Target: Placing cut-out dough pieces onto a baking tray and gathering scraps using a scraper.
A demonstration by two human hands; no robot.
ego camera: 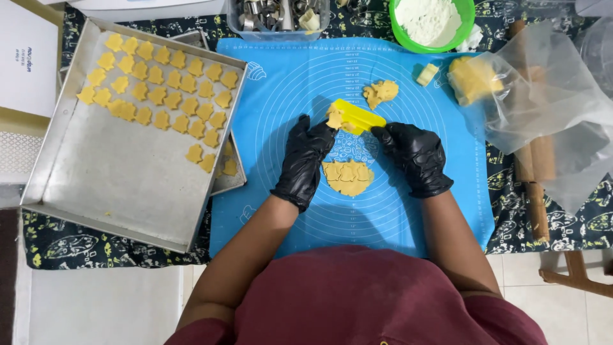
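Yellow scraper (pixel 359 116) mid-mat, carrying one cut cookie (pixel 334 119) at its left end. Left hand (pixel 306 155) fingertips pinch that cookie; right hand (pixel 415 155) grips scraper's right end. Both forearms angled inward over blue mat (pixel 287 83). Cut dough sheet (pixel 348 177) lies between wrists.

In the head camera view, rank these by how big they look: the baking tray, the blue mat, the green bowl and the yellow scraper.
1. Blue mat
2. Baking tray, close behind the mat
3. Green bowl, partly cut off by the frame
4. Yellow scraper, held in the hands
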